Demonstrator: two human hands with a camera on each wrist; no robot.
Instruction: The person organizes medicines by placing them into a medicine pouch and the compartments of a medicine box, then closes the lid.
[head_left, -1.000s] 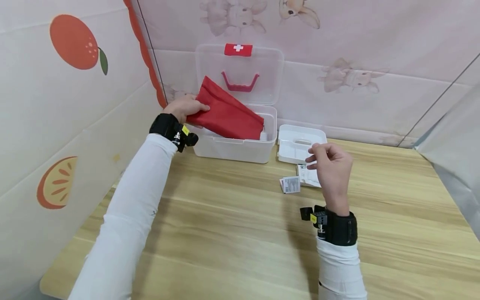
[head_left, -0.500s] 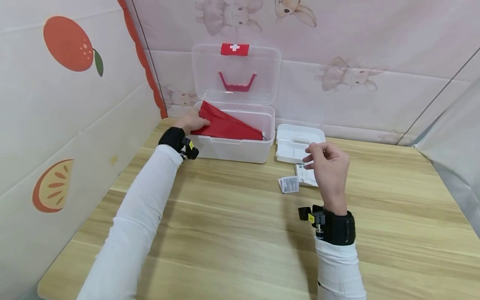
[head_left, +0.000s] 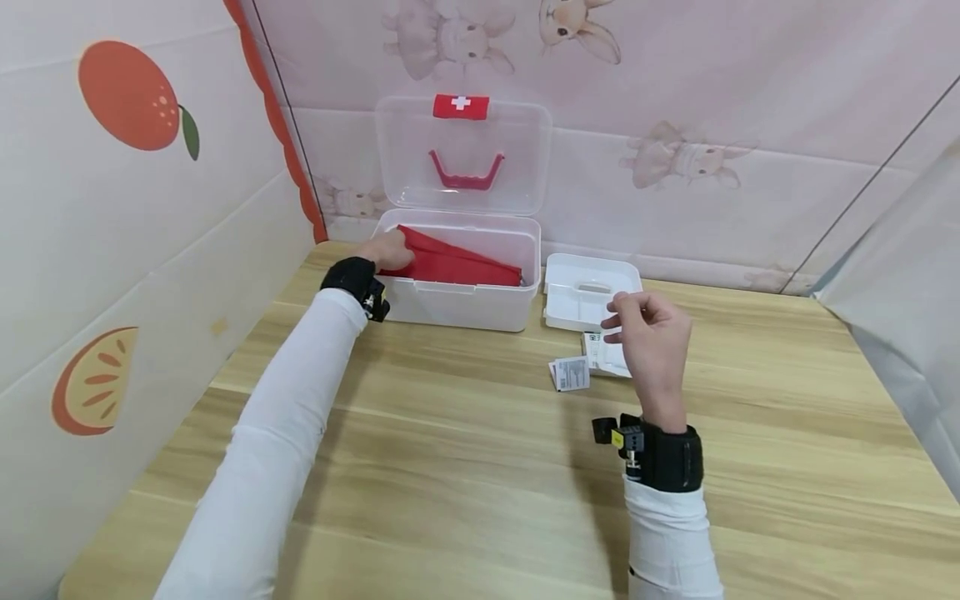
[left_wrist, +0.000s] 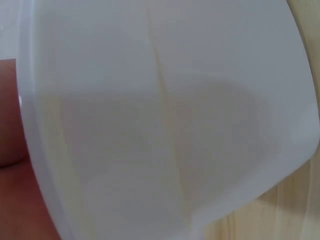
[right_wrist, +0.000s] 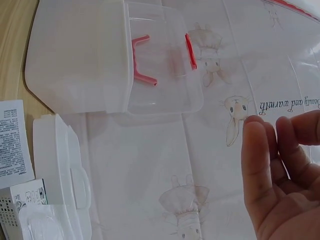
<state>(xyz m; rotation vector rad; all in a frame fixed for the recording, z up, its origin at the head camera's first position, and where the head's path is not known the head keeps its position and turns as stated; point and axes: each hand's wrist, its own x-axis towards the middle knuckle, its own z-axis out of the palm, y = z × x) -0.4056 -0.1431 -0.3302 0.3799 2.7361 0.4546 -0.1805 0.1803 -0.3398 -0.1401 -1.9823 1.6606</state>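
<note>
A flat red fabric pouch (head_left: 457, 265) lies slanted inside the translucent first-aid box (head_left: 480, 307), its upper edge showing above the front wall. My left hand (head_left: 387, 250) holds the pouch's left end, reaching over the box's left side; most of its fingers are hidden. In the left wrist view the box wall (left_wrist: 115, 150) fills the picture, with part of the hand (left_wrist: 11, 120) at the left edge. My right hand (head_left: 654, 340) hovers with loosely bent fingers and nothing in them, as the right wrist view also shows.
The box's lid (head_left: 510, 158), with a pink handle (head_left: 467, 181), stands raised against the wall. Right of the box sit a white tray (head_left: 562, 307), a small printed carton (head_left: 592, 350) and printed sachets (head_left: 573, 373). A wall (head_left: 150, 325) borders the table's left side.
My left hand has lowered the red pouch from above the rim down into the box. My right hand keeps nearly the same pose; the view has shifted slightly.
</note>
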